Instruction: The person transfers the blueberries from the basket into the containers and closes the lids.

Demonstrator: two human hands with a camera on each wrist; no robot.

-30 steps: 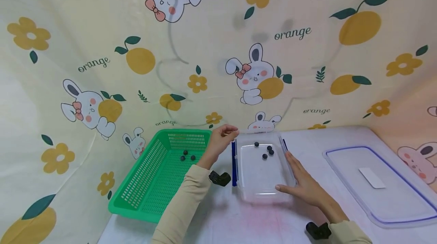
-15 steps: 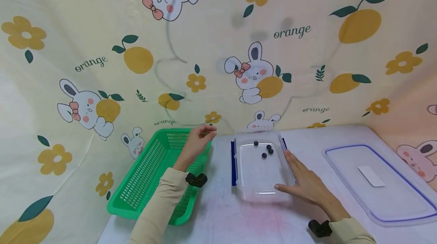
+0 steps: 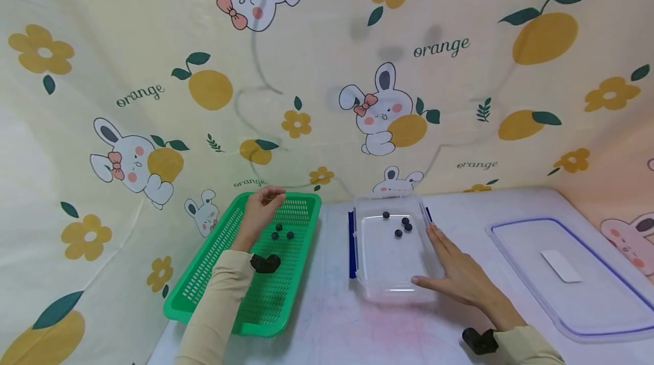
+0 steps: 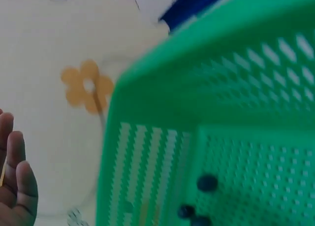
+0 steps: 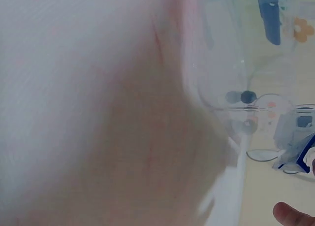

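Observation:
My left hand [image 3: 259, 214] is over the far left part of a green plastic basket [image 3: 171, 308]. Its fingers are loosely bent, with nothing visible in them; in the left wrist view, the fingertips [image 4: 27, 186] show beside the basket wall. Three small dark balls [image 3: 290, 235], which look like blueberries, lie on the basket floor. My right hand [image 3: 457, 274] rests against the right side of a clear plastic box [image 3: 380, 274], fingers extended and thumb at the near rim. Several similar dark balls [image 3: 398, 233] lie towards the far end of this box.
A clear lid [image 3: 541, 308] with a blue seal and a white label [image 3: 561, 265] lies flat on the right. Blue clip flaps [image 3: 352, 246] hang at the box's sides. Behind the white-covered table [image 3: 332, 319] rises a printed cloth backdrop [image 3: 317, 41].
My left hand has moved left, from beside the clear box to above the basket, uncovering the balls inside it. My right hand stays at the box. The balls have not moved.

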